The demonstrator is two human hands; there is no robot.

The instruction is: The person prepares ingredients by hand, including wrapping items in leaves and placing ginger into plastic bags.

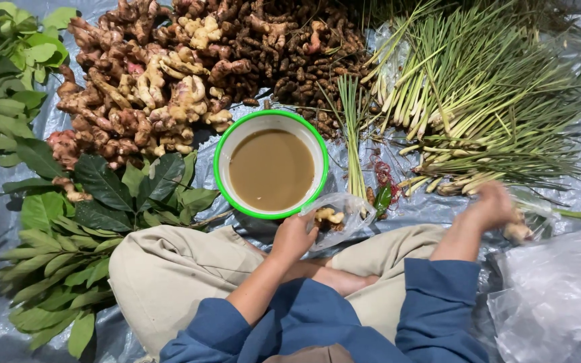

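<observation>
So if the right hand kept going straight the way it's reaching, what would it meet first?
Probably the lemongrass stalks just beyond the right hand. The hand is blurred, so its exact direction and depth are unclear.

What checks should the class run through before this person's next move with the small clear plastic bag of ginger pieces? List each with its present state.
1. Left hand grips the small clear plastic bag: ok.
2. Bag's mouth open: cannot tell.
3. Pale ginger pieces inside the bag: ok.
4. Right hand sharp enough to judge its grip: not ok, blurred.
5. Green-rimmed white bowl of brown water upright: ok.
6. Heap of ginger roots lies beyond the bowl: ok.
</observation>
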